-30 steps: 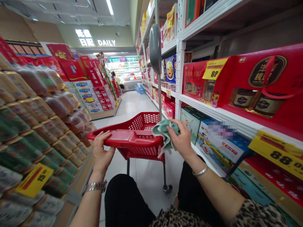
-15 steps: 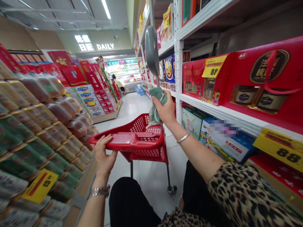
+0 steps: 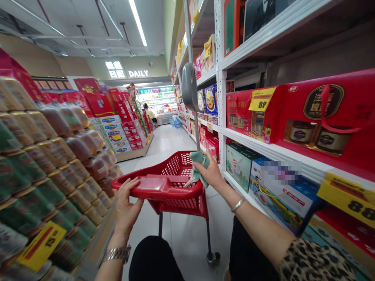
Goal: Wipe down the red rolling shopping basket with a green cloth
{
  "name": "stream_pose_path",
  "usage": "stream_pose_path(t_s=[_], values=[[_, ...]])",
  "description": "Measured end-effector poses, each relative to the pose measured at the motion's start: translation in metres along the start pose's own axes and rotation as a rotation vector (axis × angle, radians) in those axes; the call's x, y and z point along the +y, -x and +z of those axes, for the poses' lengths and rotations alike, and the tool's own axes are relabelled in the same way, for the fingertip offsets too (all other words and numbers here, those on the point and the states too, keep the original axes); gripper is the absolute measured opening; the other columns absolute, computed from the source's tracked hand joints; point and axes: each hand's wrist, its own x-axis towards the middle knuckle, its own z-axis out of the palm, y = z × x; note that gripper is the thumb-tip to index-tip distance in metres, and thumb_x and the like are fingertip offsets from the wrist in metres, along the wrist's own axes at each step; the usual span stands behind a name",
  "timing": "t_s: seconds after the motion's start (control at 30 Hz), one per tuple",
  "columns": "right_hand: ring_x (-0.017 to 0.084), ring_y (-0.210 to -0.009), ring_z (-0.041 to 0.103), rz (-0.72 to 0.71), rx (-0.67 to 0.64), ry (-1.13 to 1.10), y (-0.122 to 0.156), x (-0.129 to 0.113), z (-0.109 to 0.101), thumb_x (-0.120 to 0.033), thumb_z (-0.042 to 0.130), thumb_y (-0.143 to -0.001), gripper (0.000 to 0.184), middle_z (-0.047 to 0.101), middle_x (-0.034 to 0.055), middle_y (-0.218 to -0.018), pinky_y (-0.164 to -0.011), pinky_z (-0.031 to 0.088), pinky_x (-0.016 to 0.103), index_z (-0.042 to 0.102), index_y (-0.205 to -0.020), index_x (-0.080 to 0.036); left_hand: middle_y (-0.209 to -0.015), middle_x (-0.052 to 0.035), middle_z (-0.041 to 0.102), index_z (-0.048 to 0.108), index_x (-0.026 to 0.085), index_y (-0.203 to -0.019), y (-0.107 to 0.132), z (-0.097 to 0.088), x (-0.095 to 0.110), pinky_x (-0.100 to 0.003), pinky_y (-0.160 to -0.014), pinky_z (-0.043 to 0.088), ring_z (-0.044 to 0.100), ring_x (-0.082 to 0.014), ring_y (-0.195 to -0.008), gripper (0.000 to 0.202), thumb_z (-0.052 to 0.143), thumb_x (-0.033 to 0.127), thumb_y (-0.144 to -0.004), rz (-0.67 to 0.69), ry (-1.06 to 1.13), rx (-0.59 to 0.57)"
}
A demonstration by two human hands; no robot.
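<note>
A supermarket aisle, shelves on both sides. Nearest, the left hand (image 3: pixel 127 199) rests with loosely spread fingers against the near rim of the red cart (image 3: pixel 164 189). The right hand (image 3: pixel 211 173) is clenched around a green cloth (image 3: pixel 197 164), pressing it to the cart's pole (image 3: pixel 197 132) just above the basket. Stacked cans (image 3: pixel 43 156) stand left, red gift boxes (image 3: pixel 322 117) right, a person (image 3: pixel 150 115) far off
</note>
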Motion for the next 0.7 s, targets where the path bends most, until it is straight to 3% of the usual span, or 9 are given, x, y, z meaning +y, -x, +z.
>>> stream_pose_path(t_s=[0.2,0.4,0.53,0.7], values=[[0.022,-0.083,0.071,0.044,-0.085,-0.064,-0.015,-0.006,-0.002,-0.048,0.077,-0.072,0.043,0.075,0.0016,-0.088,-0.081,0.056,0.037,0.064,-0.106,-0.023,-0.126,-0.0102,0.073,0.065,0.026,-0.118,0.004,0.002,-0.011,-0.067,-0.125,0.018,0.062,-0.0315,-0.13,0.032,0.063,0.036,-0.088,0.008,-0.038,0.014],[0.023,-0.087,0.069,-0.052,0.007,-0.114,-0.081,-0.067,-0.002,-0.052,0.08,-0.069,0.051,0.074,0.0018,-0.093,-0.083,0.056,0.039,0.064,-0.108,-0.024,-0.126,-0.0104,0.073,0.065,0.026,-0.12,0.006,0.004,-0.014,-0.068,-0.125,0.016,0.062,-0.0322,-0.129,0.033,0.062,0.036,-0.089,0.025,-0.042,0.01],[0.021,-0.085,0.068,-0.146,0.021,-0.168,-0.117,-0.099,0.001,-0.054,0.079,-0.069,0.046,0.073,0.0011,-0.09,-0.082,0.055,0.037,0.063,-0.101,-0.024,-0.126,-0.0102,0.073,0.064,0.027,-0.121,0.006,0.004,-0.013,-0.068,-0.125,0.016,0.062,-0.0321,-0.128,0.033,0.061,0.036,-0.089,0.027,-0.045,0.004],[0.02,-0.079,0.066,-0.096,-0.007,-0.205,-0.111,-0.096,0.004,-0.056,0.078,-0.068,0.045,0.071,-0.0003,-0.084,-0.076,0.054,0.035,0.064,-0.097,-0.024,-0.126,-0.01,0.073,0.064,0.027,-0.121,0.006,0.004,-0.014,-0.066,-0.125,0.019,0.062,-0.0316,-0.129,0.033,0.061,0.037,-0.089,0.028,-0.044,0.017]])
